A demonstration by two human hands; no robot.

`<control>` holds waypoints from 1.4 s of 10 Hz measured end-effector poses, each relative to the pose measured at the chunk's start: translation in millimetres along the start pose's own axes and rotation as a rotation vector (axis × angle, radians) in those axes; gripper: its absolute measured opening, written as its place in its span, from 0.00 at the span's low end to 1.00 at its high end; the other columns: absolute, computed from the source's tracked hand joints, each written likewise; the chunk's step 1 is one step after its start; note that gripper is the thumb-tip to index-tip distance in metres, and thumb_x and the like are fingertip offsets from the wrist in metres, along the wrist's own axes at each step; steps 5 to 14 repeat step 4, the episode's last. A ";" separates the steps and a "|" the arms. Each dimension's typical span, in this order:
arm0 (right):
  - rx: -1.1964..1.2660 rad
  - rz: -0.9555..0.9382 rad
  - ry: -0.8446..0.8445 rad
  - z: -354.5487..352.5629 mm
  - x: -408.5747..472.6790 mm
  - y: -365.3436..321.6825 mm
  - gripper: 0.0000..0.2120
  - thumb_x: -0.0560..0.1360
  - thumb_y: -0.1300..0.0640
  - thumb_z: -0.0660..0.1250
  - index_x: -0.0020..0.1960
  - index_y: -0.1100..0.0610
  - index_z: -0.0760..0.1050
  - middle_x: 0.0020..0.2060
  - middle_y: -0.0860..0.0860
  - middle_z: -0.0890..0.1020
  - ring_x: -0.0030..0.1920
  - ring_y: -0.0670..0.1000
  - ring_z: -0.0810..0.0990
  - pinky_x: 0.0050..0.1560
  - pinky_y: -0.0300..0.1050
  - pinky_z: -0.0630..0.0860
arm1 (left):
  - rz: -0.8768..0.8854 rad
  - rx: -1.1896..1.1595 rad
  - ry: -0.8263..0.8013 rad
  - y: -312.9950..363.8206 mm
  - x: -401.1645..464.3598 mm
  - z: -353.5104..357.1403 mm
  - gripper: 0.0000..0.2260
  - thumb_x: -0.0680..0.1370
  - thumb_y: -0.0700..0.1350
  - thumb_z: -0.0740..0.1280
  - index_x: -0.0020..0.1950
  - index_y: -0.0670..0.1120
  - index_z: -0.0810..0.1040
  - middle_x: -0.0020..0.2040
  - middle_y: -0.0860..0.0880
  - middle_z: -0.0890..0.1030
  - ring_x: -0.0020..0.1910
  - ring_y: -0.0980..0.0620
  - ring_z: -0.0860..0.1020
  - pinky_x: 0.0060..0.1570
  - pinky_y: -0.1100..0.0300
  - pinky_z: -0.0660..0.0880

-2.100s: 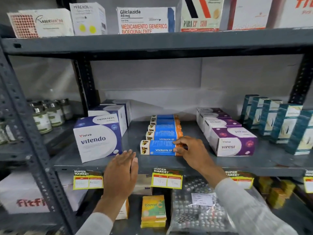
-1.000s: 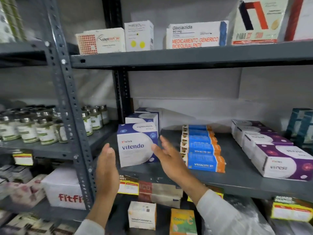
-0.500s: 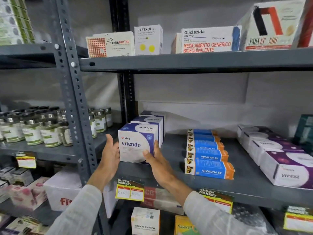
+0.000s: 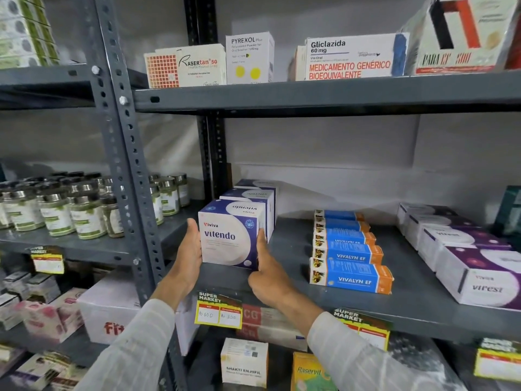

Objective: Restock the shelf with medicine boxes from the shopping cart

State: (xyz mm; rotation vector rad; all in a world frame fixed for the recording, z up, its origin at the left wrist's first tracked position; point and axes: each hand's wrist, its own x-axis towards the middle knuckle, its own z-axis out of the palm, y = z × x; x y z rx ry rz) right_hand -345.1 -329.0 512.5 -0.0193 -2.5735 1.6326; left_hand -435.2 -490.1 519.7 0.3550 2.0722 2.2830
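Your left hand [image 4: 188, 258] lies flat against the left face of the front Vitendo box [image 4: 229, 238], fingers extended upward. Your right hand [image 4: 267, 273] presses the box's right front corner, thumb up along the edge, fingers curled low. So both hands are clamped on that one box, squeezing it between them. The box sits upright at the front left of the grey middle shelf [image 4: 352, 309], label facing you. Two more Vitendo boxes [image 4: 253, 194] line up directly behind it, touching in a row toward the back wall.

To the right, well apart from the box, a row of blue-orange Vivalyn EF cartons [image 4: 351, 255] lies flat, running front to back. Further right, purple-white Virest boxes [image 4: 476, 266] form another row. A yellow price tag [image 4: 218, 311] hangs on the shelf edge just below your hands. The upper shelf carries Rasertan [image 4: 187, 66], Pyrexol [image 4: 249, 56] and Gliclazida boxes [image 4: 349, 57]. Left of the perforated upright post [image 4: 124, 153], small jars [image 4: 62, 210] crowd the neighbouring shelf. No shopping cart in view.
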 end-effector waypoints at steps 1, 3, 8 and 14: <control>-0.007 -0.014 0.010 2.7 -3.2 1.3 0.49 0.79 0.67 0.65 0.81 0.37 0.36 0.74 0.46 0.64 0.74 0.49 0.66 0.65 0.48 0.78 | 0.018 0.016 0.034 -3.2 -0.5 0.9 0.28 0.80 0.70 0.43 0.63 0.62 0.77 0.55 0.59 0.86 0.54 0.61 0.83 0.56 0.61 0.72; 0.032 -0.001 -0.001 -0.1 -7.9 -3.7 0.49 0.79 0.67 0.65 0.81 0.37 0.38 0.74 0.47 0.65 0.73 0.49 0.67 0.63 0.46 0.79 | 0.017 -0.004 0.077 3.9 -5.8 6.6 0.25 0.82 0.67 0.44 0.59 0.61 0.78 0.51 0.59 0.86 0.54 0.58 0.82 0.53 0.59 0.74; 0.051 -0.041 0.019 -15.6 -22.6 -8.1 0.47 0.80 0.65 0.66 0.82 0.37 0.41 0.71 0.44 0.69 0.67 0.47 0.71 0.61 0.46 0.79 | 0.083 -0.071 0.271 2.4 -14.6 8.6 0.24 0.84 0.64 0.47 0.63 0.53 0.77 0.55 0.56 0.83 0.55 0.54 0.81 0.50 0.60 0.74; 0.051 -0.041 0.019 -15.6 -22.6 -8.1 0.47 0.80 0.65 0.66 0.82 0.37 0.41 0.71 0.44 0.69 0.67 0.47 0.71 0.61 0.46 0.79 | 0.083 -0.071 0.271 2.4 -14.6 8.6 0.24 0.84 0.64 0.47 0.63 0.53 0.77 0.55 0.56 0.83 0.55 0.54 0.81 0.50 0.60 0.74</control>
